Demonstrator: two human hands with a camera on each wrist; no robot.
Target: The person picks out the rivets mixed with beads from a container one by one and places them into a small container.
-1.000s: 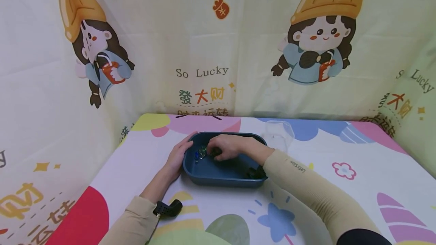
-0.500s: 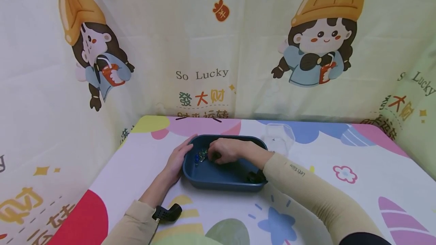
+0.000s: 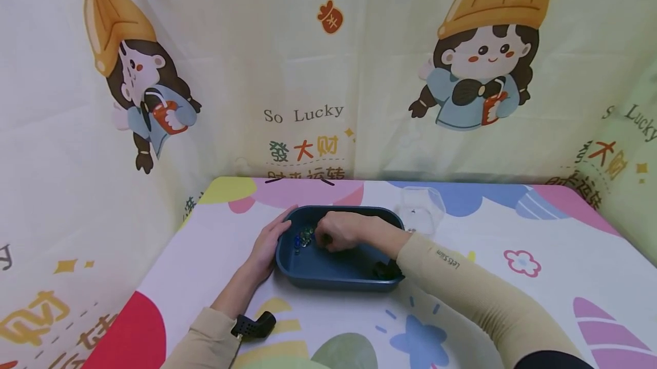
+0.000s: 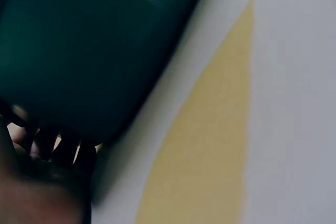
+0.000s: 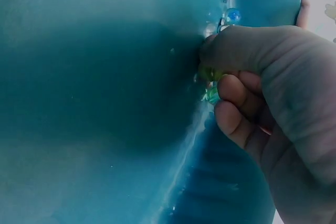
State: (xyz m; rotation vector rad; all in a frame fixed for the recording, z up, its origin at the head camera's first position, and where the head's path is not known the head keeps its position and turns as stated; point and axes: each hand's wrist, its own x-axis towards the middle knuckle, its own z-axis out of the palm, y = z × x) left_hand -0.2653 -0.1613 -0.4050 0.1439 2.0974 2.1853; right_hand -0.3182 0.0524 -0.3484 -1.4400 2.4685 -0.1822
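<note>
The right hand (image 3: 343,231) pinches a yellow-green bead (image 5: 211,72) inside a blue tray (image 3: 328,270); the left hand (image 3: 264,247), fingers parted, grips its end.

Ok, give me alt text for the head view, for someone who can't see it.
A person's curled right hand reaches into a blue tray beside small glassy pieces, while the left hand holds the tray's left end. The tray sits on a patterned table, with a clear container near its far right corner and a cartoon fabric backdrop beyond.

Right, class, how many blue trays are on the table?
1: the blue tray, on the table, with small shiny beads toward its left end in the head view. None appears hidden.
</note>
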